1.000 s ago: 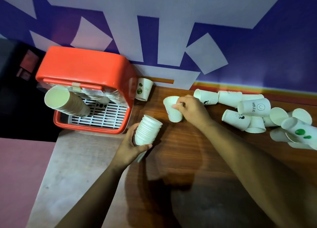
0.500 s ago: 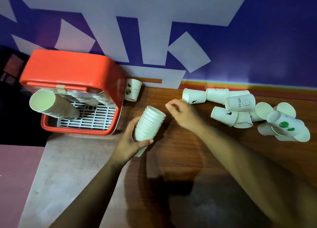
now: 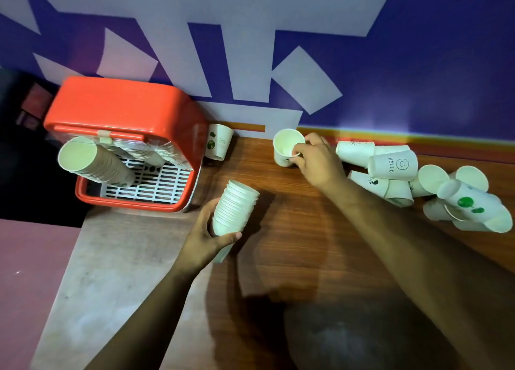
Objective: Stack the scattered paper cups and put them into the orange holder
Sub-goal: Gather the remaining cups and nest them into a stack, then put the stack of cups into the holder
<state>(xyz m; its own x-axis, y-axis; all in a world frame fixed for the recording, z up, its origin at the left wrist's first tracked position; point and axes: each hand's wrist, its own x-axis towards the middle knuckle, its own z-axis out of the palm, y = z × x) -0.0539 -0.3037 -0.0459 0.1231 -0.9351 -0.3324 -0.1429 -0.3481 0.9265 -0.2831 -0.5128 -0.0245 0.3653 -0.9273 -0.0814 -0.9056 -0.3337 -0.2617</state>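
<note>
Cup stack (image 3: pixel 235 206) in left hand (image 3: pixel 207 238); one cup (image 3: pixel 284 146) in right hand (image 3: pixel 320 160).

- Left hand (image 3: pixel 206 238): bare, with uncovered fingers (image 3: pixel 205 209).
- Left forearm (image 3: pixel 145 311): bare all the way to the bottom edge of the view.
- Right hand (image 3: pixel 317 160): bare, knuckles showing.
- Right forearm (image 3: pixel 418 247): bare, looks broad close to the camera, its lower part in shadow.
</note>
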